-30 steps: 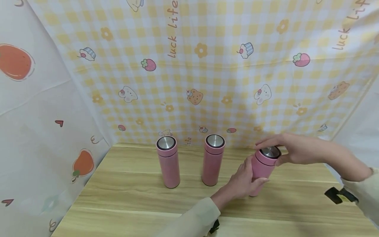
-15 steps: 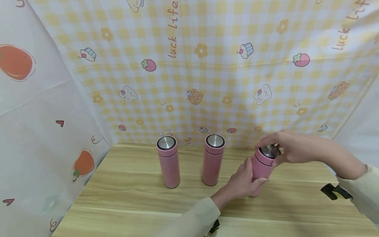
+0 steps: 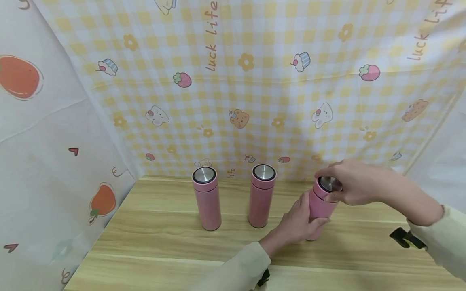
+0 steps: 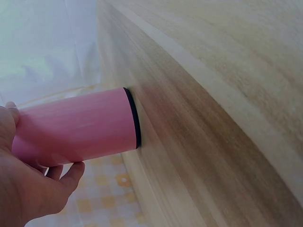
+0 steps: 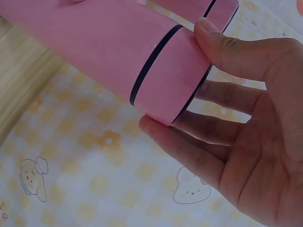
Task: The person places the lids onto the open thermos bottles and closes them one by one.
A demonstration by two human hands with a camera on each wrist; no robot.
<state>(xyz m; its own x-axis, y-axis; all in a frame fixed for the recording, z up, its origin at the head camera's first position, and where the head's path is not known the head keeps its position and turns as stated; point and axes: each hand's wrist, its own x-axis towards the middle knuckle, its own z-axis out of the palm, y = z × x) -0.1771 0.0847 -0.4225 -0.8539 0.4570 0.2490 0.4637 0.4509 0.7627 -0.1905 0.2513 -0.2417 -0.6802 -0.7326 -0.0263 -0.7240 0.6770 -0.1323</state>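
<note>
A pink vacuum flask (image 3: pixel 321 209) stands at the right of the table, its black-edged base at the wood in the left wrist view. My left hand (image 3: pixel 296 220) grips its body, thumb on the near side and fingers around the far side. The flask's lid (image 5: pixel 175 75) is pink with a steel top and sits on the body above a dark seam. With thumb and fingertips spread round its rim, my right hand (image 3: pixel 358 182) holds this lid; the palm is off the top. Two similar flasks stand upright to the left, a middle flask (image 3: pixel 260 204) and a left flask (image 3: pixel 209 206).
The wooden table (image 3: pixel 153 238) ends at the back against a yellow checked cloth (image 3: pixel 233 93) hanging upright. A white printed cloth (image 3: pixel 43 182) hangs along the left side. Black straps show at both sleeves.
My right hand has turned round the lid, its thumb moving left along the near rim and the wrist shifting left. My left hand and the other flasks stay put.
</note>
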